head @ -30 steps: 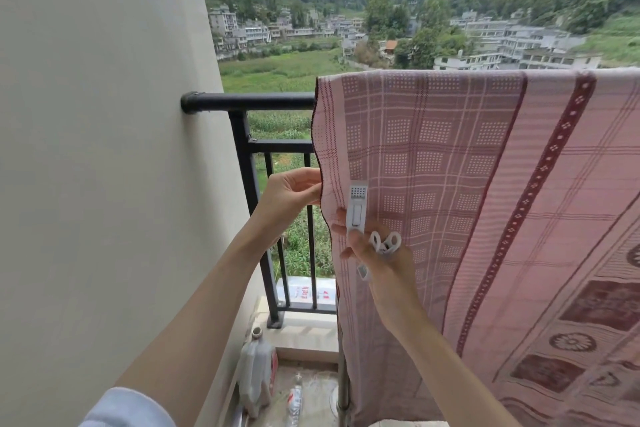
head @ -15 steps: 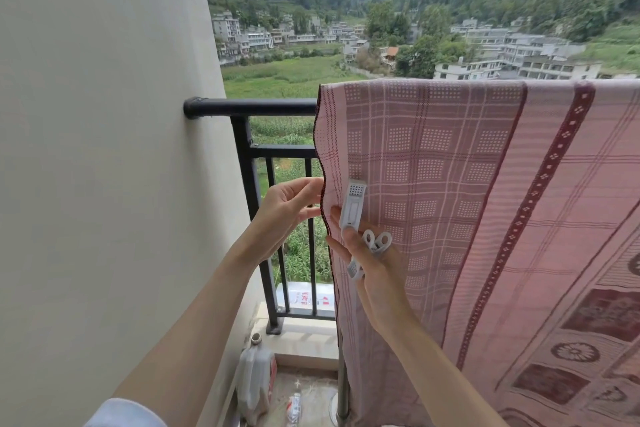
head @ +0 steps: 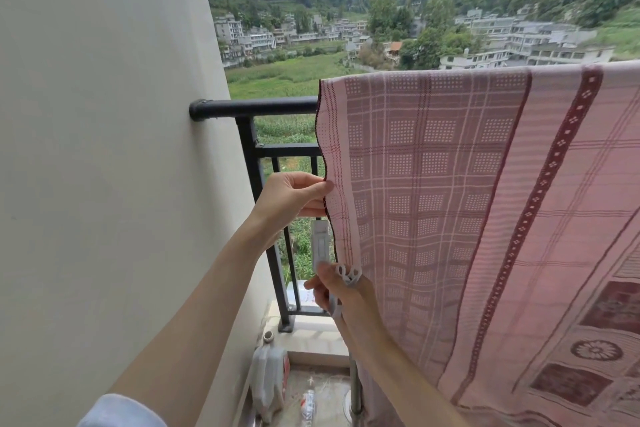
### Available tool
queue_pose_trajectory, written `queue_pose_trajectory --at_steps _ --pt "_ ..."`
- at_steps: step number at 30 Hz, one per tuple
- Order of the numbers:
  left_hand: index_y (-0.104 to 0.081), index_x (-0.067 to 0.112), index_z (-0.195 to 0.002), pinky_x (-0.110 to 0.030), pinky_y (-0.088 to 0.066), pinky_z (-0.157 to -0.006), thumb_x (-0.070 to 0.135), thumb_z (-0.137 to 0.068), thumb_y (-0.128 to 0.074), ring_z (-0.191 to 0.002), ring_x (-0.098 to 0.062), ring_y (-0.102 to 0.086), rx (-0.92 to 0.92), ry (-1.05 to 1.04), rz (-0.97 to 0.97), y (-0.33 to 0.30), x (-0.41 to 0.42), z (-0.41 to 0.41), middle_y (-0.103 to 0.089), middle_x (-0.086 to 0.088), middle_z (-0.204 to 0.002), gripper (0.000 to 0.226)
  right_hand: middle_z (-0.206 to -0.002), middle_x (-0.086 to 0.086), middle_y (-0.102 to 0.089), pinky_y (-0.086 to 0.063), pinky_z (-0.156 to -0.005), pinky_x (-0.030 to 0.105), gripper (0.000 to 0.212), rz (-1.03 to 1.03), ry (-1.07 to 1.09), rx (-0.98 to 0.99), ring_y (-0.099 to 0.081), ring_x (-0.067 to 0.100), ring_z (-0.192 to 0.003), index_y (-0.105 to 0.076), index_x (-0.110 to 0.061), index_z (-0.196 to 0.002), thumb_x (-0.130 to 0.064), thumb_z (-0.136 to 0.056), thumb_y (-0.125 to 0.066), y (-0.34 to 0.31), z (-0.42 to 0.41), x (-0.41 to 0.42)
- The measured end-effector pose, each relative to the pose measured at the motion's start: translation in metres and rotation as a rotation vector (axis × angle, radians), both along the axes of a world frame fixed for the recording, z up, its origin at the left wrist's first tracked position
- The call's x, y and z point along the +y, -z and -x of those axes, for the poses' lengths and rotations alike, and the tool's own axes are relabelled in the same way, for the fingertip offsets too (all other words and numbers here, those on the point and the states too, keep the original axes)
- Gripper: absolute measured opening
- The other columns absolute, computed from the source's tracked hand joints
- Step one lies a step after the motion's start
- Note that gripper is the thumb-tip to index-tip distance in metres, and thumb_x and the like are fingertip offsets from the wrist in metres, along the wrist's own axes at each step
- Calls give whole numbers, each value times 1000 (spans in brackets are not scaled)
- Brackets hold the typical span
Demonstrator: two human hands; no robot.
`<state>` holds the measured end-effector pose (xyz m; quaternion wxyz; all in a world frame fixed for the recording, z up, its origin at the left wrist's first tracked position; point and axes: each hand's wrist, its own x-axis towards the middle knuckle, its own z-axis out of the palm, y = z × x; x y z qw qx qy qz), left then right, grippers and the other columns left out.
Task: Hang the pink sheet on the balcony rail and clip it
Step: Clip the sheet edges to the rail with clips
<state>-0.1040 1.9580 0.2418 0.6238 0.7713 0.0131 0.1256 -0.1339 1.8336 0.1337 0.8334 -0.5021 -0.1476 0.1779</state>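
The pink checked sheet point(head: 485, 204) hangs over the black balcony rail point(head: 256, 107) and covers most of it to the right. My left hand point(head: 292, 198) pinches the sheet's dark-hemmed left edge about halfway down. Below it, my right hand point(head: 334, 288) grips white plastic clips point(head: 320, 244); one long clip points up just left of the sheet's edge, others bunch in my fingers. The clip is not on the fabric.
A cream wall point(head: 104, 149) closes off the left side. On the balcony floor below stand a plastic jug point(head: 268, 378), a small bottle point(head: 308, 402) and a metal pole point(head: 355, 388). Beyond the railing bars lie green fields and houses.
My right hand with the clips has dropped lower and moved left, off the front of the sheet to its edge. My left hand keeps its pinch on the hem.
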Motion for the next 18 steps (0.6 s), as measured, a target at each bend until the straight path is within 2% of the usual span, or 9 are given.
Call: queue_pose_trajectory --at_steps 2,4,7,8,11,14,16,18 --pt "-70 17 -81 -16 -53 -59 18 -81 -68 -68 -8 -69 -7 -35 -68 -4 0 2 -72 9 -72 3 -58 8 -63 -43 -52 19 24 -65 0 66 -41 16 -48 -63 -5 -59 -22 -75 -65 -2 -1 7" --pt "-70 23 -76 -12 -47 -63 24 -80 -69 -67 1 -64 -16 -78 -140 -7 0 3 -69 17 -66 4 -59 8 -63 -41 -55 21 22 -109 -1 103 -43 17 -51 -64 -16 -53 -26 -73 -68 -4 -2 13" --pt "-70 25 -74 -12 -37 -66 27 -78 -69 -65 14 -60 -14 -109 -154 -7 -1 5 -66 23 -60 5 -53 0 -62 -38 -55 21 34 -121 5 55 -45 12 -49 -70 -16 -52 -46 -64 -76 -11 -5 21" --pt "-70 26 -74 -12 -36 -67 27 -78 -69 -66 15 -59 -20 -116 -157 -6 -1 5 -66 24 -60 5 -52 -1 -61 -37 -54 21 36 -133 10 54 -46 9 -46 -71 -13 -55 -48 -60 -79 -13 -6 24" --pt "-70 28 -73 -11 -36 -65 29 -78 -70 -68 15 -60 -39 -131 -161 -5 -2 7 -67 24 -62 5 -59 7 -65 -42 -52 20 32 -258 15 131 -49 12 -49 -61 -7 -78 -29 -65 -81 -13 -8 31" --pt "-71 27 -74 -5 -41 -58 29 -77 -71 -68 12 -62 -64 -149 -166 -4 -3 6 -68 22 -64 3 -64 11 -65 -44 -51 21 41 -346 12 149 -53 14 -53 -60 -7 -88 -27 -61 -84 -9 -8 34" --pt "-72 25 -77 0 -41 -55 29 -76 -72 -69 10 -63 -95 -154 -160 -2 -3 6 -69 20 -67 5 -64 11 -64 -44 -49 20 40 -406 13 189 -55 13 -53 -58 -6 -105 -18 -72 -77 -9 -9 34" --pt "-72 26 -76 0 -42 -57 31 -76 -72 -72 6 -65 -132 -161 -160 1 -3 7 -70 19 -69 5 -65 11 -63 -44 -49 19 50 -443 15 231 -55 11 -53 -48 0 -122 -12 -77 -66 -9 -10 33"
